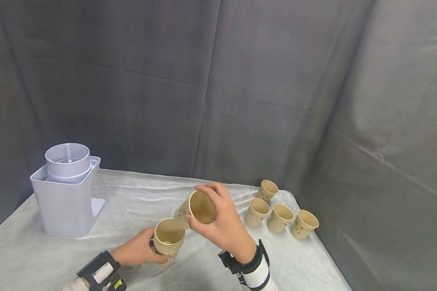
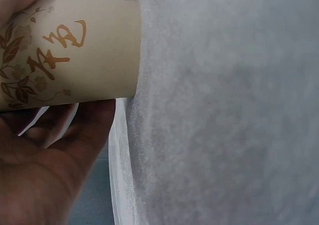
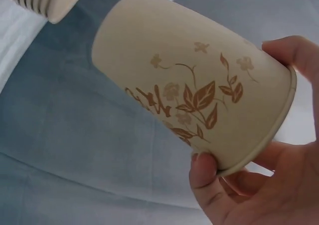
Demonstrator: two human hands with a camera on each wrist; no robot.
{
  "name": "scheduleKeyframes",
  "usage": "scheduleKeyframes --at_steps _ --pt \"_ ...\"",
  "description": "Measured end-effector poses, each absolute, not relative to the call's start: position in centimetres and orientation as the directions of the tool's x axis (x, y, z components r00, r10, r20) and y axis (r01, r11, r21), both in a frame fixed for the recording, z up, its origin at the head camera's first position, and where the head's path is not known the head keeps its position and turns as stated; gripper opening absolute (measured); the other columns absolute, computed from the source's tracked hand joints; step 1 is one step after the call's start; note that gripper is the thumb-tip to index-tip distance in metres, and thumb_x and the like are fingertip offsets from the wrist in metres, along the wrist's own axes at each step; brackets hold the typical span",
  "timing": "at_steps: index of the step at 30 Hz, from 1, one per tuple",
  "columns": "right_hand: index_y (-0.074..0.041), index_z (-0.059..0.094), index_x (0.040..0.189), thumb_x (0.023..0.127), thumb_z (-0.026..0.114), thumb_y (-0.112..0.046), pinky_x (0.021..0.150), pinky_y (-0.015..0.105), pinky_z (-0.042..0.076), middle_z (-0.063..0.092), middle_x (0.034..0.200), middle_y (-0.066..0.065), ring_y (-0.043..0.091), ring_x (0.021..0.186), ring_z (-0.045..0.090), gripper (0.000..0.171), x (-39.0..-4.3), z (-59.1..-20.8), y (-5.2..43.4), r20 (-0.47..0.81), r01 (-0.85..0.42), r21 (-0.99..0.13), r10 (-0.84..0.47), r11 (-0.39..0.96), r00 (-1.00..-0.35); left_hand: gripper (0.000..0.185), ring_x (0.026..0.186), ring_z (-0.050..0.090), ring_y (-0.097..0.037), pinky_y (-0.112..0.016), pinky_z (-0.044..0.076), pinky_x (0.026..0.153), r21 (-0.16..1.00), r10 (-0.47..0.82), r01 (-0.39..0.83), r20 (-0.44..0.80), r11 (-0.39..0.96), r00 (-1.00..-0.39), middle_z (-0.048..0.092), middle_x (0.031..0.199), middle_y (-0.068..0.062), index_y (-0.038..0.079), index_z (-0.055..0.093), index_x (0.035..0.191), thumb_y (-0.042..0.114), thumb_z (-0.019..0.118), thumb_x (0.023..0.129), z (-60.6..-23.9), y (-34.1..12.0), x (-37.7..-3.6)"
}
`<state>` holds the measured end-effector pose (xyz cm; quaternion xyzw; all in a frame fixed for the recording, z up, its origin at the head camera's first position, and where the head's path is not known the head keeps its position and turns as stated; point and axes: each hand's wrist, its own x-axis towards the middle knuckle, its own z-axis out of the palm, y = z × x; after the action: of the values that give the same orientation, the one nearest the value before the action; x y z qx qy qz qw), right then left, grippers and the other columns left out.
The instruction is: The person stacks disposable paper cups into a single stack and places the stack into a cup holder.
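My left hand (image 1: 140,247) grips a stack of nested beige paper cups (image 1: 168,242), its mouth facing up. In the left wrist view the held cup (image 2: 94,50) shows brown leaf prints and orange lettering. My right hand (image 1: 222,218) holds a single paper cup (image 1: 182,214) by its rim, thumb on one side and fingers on the other. This cup is tilted, its mouth toward me and its base pointing left, just above and right of the stack. In the right wrist view its printed wall (image 3: 194,85) is apart from the stack's rims (image 3: 37,0).
Several paper cups stand upright at the table's right, among them a front one (image 1: 304,224) and a back one (image 1: 267,190). A white box-shaped holder (image 1: 63,206) with a round tube (image 1: 68,161) stands at the left. Grey curtains (image 1: 167,81) hang behind the white-covered table (image 1: 138,194).
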<state>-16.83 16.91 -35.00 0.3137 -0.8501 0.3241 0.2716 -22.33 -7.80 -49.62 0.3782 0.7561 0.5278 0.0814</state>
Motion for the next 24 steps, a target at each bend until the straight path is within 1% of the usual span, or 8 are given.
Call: scheduleKeyframes --at_steps 7,13,18,24 --pt "-0.017 0.058 0.137 0.081 0.083 -0.026 0.102 0.037 0.048 0.053 0.132 -0.001 0.016 0.127 0.047 0.062 -17.1 -36.1 15.6 0.621 -0.72 -0.366 -0.422 0.59 -0.661 0.059 0.112 0.064 -0.007 -0.024 0.048 0.1 0.863 0.67 0.482 0.27 0.149 -0.691 0.069 0.12 0.0 0.01 0.06 0.131 0.024 0.087 0.08 -49.6 -7.8 -22.4" --pt "-0.016 0.058 0.137 0.082 0.082 -0.028 0.101 0.034 0.048 0.053 0.131 -0.003 0.014 0.125 0.047 0.062 -17.2 -36.8 14.8 0.584 -0.717 -0.357 -0.456 0.598 -0.671 0.059 0.113 0.064 -0.008 -0.026 0.049 0.099 0.872 0.677 0.467 0.255 0.148 -0.691 0.068 0.122 -0.001 0.01 0.059 0.132 0.024 0.086 0.082 -49.6 -7.9 -22.4" --pt "-0.014 0.059 0.137 0.082 0.083 -0.03 0.1 0.032 0.049 0.054 0.13 -0.002 0.014 0.125 0.048 0.062 -17.2 -37.4 14.3 0.548 -0.713 -0.349 -0.484 0.608 -0.682 0.059 0.112 0.064 -0.008 -0.025 0.051 0.097 0.879 0.683 0.454 0.242 0.147 -0.689 0.067 0.123 -0.003 0.009 0.058 0.133 0.024 0.085 0.082 -49.4 -7.9 -22.3" --pt "-0.011 0.059 0.138 0.084 0.082 -0.036 0.097 0.028 0.05 0.055 0.13 0.0 0.015 0.12 0.051 0.063 -17.3 -38.1 13.7 0.546 -0.73 -0.254 -0.53 0.634 -0.649 0.062 0.111 0.064 -0.007 -0.025 0.052 0.096 0.886 0.692 0.446 0.245 0.124 -0.679 0.066 0.124 -0.006 0.006 0.055 0.136 0.022 0.084 0.083 -49.5 -7.9 -22.4"
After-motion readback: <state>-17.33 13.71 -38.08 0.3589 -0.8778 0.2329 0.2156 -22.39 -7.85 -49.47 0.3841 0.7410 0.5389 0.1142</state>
